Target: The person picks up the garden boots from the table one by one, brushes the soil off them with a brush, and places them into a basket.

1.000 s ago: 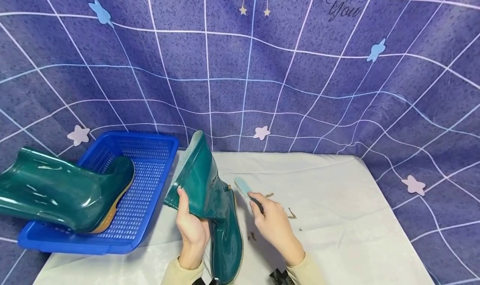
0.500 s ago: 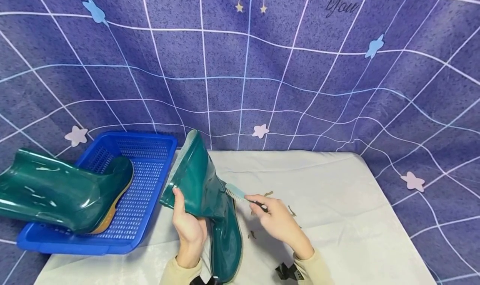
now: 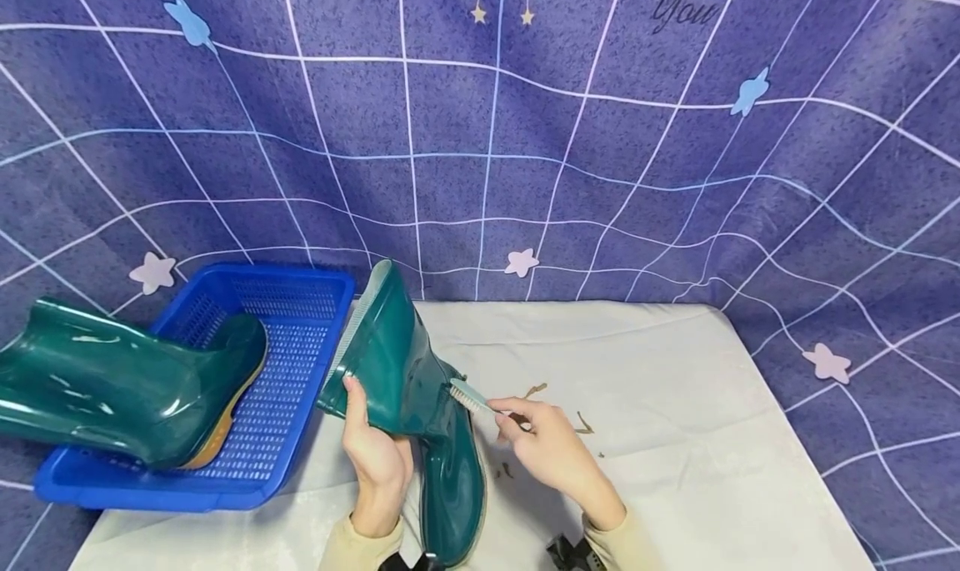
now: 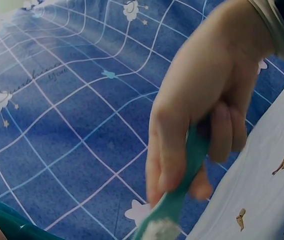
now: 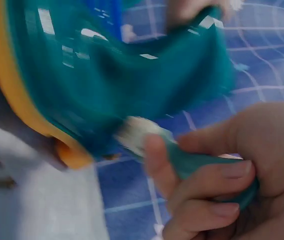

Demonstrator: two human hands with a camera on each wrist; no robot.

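Observation:
A glossy green rain boot point(image 3: 390, 363) stands tilted on the white cloth, its shaft leaning left and its toe toward me. My left hand point(image 3: 380, 463) grips the shaft near the top edge, thumb on the outside; its other fingers are mostly hidden. With my right hand point(image 3: 558, 450) I hold a small teal brush point(image 3: 467, 393) by its handle, the pale bristles against the boot at the back of the ankle. The right wrist view, blurred, shows the bristles point(image 5: 139, 134) on the green surface above the yellow-edged sole point(image 5: 19, 95).
A blue perforated basket point(image 3: 300, 388) is at the left, with a second green boot point(image 3: 112, 379) lying across it and jutting past its left side. Several brown scraps point(image 3: 583, 425) lie on the white cloth point(image 3: 675, 471). A blue gridded curtain point(image 3: 480, 137) hangs behind.
The brush has moved left from beside the boot onto its ankle, then slightly down with its head turned. My left hand still holds the boot, nearly unmoved.

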